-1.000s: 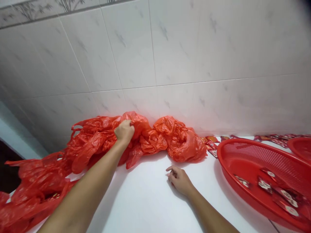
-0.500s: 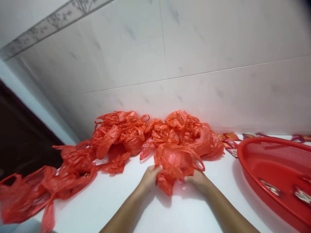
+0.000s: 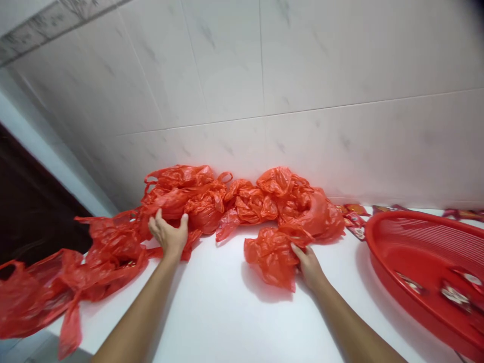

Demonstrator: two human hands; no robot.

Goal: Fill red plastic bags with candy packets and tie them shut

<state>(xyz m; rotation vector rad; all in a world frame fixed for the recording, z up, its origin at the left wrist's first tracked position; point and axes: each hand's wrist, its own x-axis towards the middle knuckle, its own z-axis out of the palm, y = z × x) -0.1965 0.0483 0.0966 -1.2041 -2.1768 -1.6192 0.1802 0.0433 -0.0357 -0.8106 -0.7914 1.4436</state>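
Note:
A crumpled red plastic bag (image 3: 270,256) hangs just over the white table, pinched at its right side by my right hand (image 3: 310,268). My left hand (image 3: 170,236) is at the left pile of red plastic bags (image 3: 177,194), thumb and fingers spread apart. Its fingertips overlap the pile's front; whether they touch it I cannot tell. Behind the held bag, more bunched red bags (image 3: 291,204) lie against the wall. At the far left, loose red bags (image 3: 113,252) spread along the table, with small shiny things partly visible inside one.
A red plastic basket (image 3: 393,267) stands at the right with several small packets (image 3: 456,295) in it. More small packets (image 3: 355,219) lie behind it along the tiled wall (image 3: 302,75). The white table (image 3: 215,302) has its left edge near the hanging bags.
My left hand has let go of the crumpled bag and moved left to the pile. My right hand keeps the bag, now held by its right side. The view has shifted slightly.

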